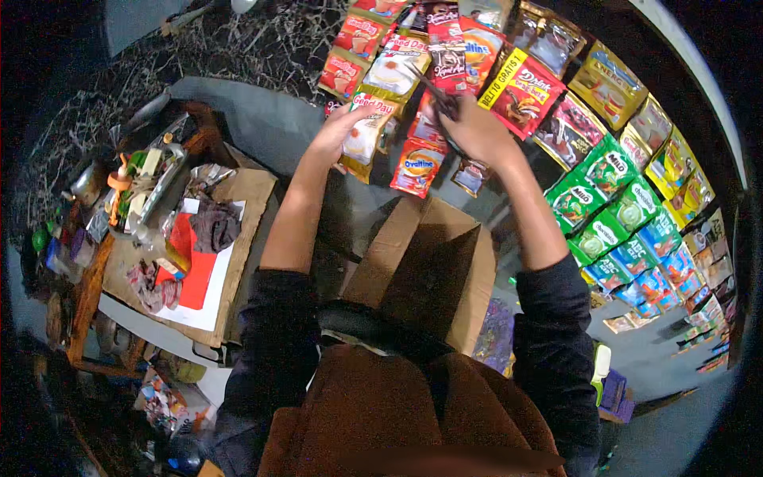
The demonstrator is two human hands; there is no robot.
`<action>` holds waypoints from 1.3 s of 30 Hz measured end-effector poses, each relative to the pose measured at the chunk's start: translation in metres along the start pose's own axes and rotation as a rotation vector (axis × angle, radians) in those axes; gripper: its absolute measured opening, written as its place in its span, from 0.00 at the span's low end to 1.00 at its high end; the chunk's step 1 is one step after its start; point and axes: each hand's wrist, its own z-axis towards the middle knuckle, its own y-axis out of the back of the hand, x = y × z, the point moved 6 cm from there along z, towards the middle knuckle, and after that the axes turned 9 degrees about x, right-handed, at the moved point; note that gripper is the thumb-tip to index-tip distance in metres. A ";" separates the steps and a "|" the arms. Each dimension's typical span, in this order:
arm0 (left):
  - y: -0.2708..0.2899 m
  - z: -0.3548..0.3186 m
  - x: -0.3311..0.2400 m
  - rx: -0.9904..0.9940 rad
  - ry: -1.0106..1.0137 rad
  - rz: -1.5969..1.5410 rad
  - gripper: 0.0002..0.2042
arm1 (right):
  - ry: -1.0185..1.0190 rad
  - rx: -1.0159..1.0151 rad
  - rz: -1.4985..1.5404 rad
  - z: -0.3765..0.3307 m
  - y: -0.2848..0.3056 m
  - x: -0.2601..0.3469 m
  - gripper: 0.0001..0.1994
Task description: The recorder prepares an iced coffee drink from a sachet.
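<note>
Head view, looking down past both forearms at hanging strips of drink-mix sachets.

Left hand [338, 131]: closed on a cream-and-red coffee sachet [364, 135], pinched at its left edge and pulled taut. The sachet hangs at the lower end of its strip, just left of an orange malt-drink sachet [419, 165].

Right hand [474, 131]: wrapped round the handles of dark scissors [433, 87], blades pointing up and left into the strips above the held sachet. I cannot tell whether the blades are parted or shut; the view is too small and dim.

My judgement: the step in hand is cutting one sachet free of its strip. The next move would call for the blades to sit on the seam between packets, not across a pouch, with the left hand keeping tension so the foil does not fold.

Materials: sachets are glossy laminated film, flat, rectangular, crimped at the joins and catching glare. Green chocolate-drink sachets [608, 211] run in a row toward the right rim. An open cardboard box [425, 266], matt brown with flaps up, stands below the hands. At the left, a flat cardboard sheet [250, 195] carries red and white paper and crumpled dark cloth; beside it is a cluttered wooden table [87, 278].
</note>
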 end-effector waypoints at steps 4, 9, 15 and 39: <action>0.006 -0.003 -0.003 -0.059 -0.003 0.261 0.20 | -0.017 0.418 0.009 -0.023 -0.014 -0.028 0.32; -0.013 -0.009 0.005 -0.024 -0.005 0.192 0.17 | 0.183 0.497 0.091 -0.038 -0.015 -0.008 0.33; -0.010 -0.009 0.007 -0.024 -0.002 0.171 0.17 | -0.112 0.764 0.019 -0.035 -0.019 -0.018 0.32; -0.012 0.003 0.024 0.112 0.045 -0.207 0.16 | 0.007 0.595 -0.024 -0.006 -0.008 0.006 0.33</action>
